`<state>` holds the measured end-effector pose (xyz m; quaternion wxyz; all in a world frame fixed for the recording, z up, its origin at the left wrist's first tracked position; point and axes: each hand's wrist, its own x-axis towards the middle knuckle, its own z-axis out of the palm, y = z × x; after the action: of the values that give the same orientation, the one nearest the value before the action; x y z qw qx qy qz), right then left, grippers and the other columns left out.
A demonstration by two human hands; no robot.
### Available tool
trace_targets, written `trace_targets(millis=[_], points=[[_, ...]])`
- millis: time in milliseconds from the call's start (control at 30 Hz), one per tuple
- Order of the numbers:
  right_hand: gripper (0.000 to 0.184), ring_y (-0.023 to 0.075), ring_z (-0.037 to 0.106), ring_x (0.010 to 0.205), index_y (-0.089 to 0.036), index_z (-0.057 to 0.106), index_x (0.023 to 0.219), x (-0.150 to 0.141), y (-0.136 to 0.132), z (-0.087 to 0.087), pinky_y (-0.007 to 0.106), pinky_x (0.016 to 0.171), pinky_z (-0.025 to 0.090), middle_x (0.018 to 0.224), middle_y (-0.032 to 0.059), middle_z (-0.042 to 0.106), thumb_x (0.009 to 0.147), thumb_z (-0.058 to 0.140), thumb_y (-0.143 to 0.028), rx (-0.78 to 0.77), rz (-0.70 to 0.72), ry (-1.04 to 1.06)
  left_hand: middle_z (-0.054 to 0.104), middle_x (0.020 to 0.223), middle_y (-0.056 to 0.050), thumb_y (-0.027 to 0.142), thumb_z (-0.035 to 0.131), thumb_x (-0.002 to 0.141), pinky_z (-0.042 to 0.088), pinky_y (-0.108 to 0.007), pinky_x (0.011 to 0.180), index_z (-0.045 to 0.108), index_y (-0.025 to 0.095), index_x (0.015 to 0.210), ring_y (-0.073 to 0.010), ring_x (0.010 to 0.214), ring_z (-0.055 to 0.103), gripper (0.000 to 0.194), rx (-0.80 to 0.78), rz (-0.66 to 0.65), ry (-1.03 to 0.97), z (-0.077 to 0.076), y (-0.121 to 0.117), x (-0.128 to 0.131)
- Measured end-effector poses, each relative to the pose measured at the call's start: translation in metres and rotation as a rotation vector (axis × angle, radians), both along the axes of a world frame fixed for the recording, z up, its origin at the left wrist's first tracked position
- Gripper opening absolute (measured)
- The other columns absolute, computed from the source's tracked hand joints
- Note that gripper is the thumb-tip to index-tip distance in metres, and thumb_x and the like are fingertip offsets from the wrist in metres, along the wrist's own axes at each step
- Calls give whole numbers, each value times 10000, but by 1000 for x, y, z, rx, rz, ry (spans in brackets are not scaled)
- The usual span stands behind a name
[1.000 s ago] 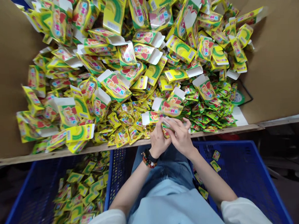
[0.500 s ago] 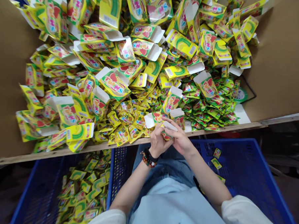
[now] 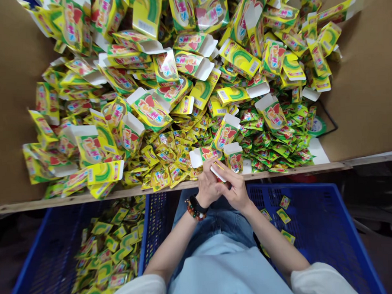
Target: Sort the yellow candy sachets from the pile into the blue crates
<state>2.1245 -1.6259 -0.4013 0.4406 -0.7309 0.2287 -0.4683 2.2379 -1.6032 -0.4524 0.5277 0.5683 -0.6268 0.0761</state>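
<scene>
Small printed carton (image 3: pixel 218 172), yellow with a white flap, pinched between both hands just above the wooden rim (image 3: pixel 87 196) of a cardboard-lined tray, over the person's lap. Mostly hidden by the hands, so its fold state can't be told. Left hand (image 3: pixel 209 187) and right hand (image 3: pixel 237 190) meet on it, fingers (image 3: pixel 238 176) together and clamped on the carton from both sides, white flap showing between them. Left wrist has a bead bracelet (image 3: pixel 192 210) and a black band (image 3: pixel 195 203).

Nearest past the hands: a flat-lying carton (image 3: pixel 205 155) with a white flap, and an upright open carton (image 3: pixel 233 157) just beside it, both close to the fingertips. Behind them a big loose heap of yellow-green cartons (image 3: pixel 149 110) fills the tray, with green foil sachets (image 3: pixel 273 139) piled to the right, up against the tray's cardboard wall (image 3: pixel 359 92).

Below the rim, a blue plastic crate (image 3: pixel 35 258) on the left holds many small yellow-green pieces (image 3: pixel 106 255). A blue plastic crate (image 3: pixel 329 228) on the right holds only a few (image 3: pixel 283 216). Jeans (image 3: pixel 215 222) on the lap, light blue top (image 3: pixel 227 271), white sleeves (image 3: pixel 319 282).
</scene>
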Motion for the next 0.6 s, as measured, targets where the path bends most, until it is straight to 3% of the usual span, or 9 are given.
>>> trace_targets(millis=[67, 167, 433, 500, 600], points=[[357, 250, 644, 1175, -277, 690, 1214, 1, 1, -1, 410, 1029, 515, 1253, 52, 677, 864, 640, -333, -47, -88, 22, 576, 1107, -169, 423, 414, 925, 550, -422, 632, 246, 214, 1367, -291, 883, 682, 517, 31, 4, -13, 1, 1, 0], [315, 238, 707, 1053, -273, 703, 1189, 5, -1, -1, 376, 936, 578, 1189, 38, 708, 892, 604, -307, 7, -145, 30, 568, 1088, -164, 410, 394, 933, 549, -426, 633, 273, 203, 1357, -297, 900, 674, 487, 36, 8, -13, 2, 2, 0], [269, 248, 693, 1084, -258, 737, 1114, 4, -3, 4, 414, 989, 554, 1140, 14, 722, 881, 617, -318, 171, -114, -42, 570, 1079, -172, 481, 426, 910, 547, -445, 628, 276, 178, 1351, -306, 859, 669, 556, 23, 13, -21, 4, 2, -1], [273, 248, 696, 1078, -260, 730, 1130, 3, -2, 4, 413, 981, 559, 1147, 21, 719, 894, 600, -304, 119, -120, -16, 571, 1099, -183, 482, 399, 919, 545, -452, 640, 281, 174, 1353, -311, 877, 669, 545, 33, 13, -12, 0, 2, 0], [320, 247, 679, 1115, -256, 700, 1194, 3, -3, 3, 406, 995, 553, 1210, 36, 692, 900, 573, -258, -82, -98, 66, 577, 1118, -188, 467, 318, 948, 537, -457, 673, 279, 179, 1368, -302, 890, 670, 511, 71, 27, 24, -7, 1, 1]])
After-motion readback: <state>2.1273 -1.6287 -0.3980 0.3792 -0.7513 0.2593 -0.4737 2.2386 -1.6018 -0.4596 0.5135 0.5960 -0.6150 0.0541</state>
